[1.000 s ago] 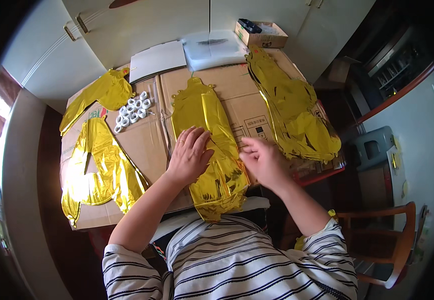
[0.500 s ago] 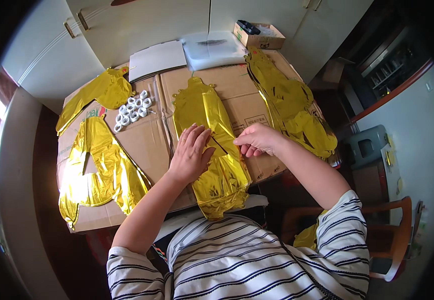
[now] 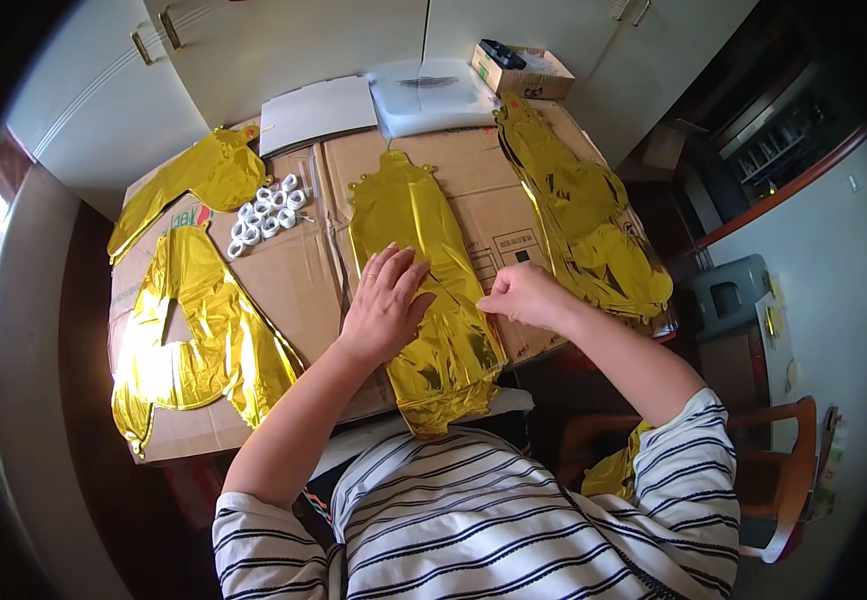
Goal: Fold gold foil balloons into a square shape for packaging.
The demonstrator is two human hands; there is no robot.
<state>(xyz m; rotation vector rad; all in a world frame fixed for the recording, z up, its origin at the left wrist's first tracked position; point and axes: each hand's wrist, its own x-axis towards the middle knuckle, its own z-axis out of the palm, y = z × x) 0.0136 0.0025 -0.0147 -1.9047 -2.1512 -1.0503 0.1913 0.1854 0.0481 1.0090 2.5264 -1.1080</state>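
Note:
A flat gold foil balloon (image 3: 409, 208) lies lengthwise in front of me, its crumpled near end hanging over the edge toward my body. My left hand (image 3: 386, 308) rests on its middle with fingers stretched out and the thumb a little apart. At the balloon's right edge, my right hand (image 3: 528, 298) is closed in a pinch on the foil rim; the fingertips partly hide the grip. To the left lies an A-shaped gold foil balloon (image 3: 219, 335), with another gold foil piece (image 3: 222, 172) beyond it. More gold foil balloons (image 3: 579, 200) lie stacked on the right.
Cardboard (image 3: 314, 265) covers the table. Several white ribbon rolls (image 3: 272, 210) sit at left centre. White sheets (image 3: 319, 115), a clear plastic packet (image 3: 429, 100) and a small box (image 3: 524, 72) line the back. A wooden chair (image 3: 799, 450) stands right.
My right hand has moved slightly toward me and to the right along the balloon's edge, its fingers curling tighter. The left hand stays on the foil.

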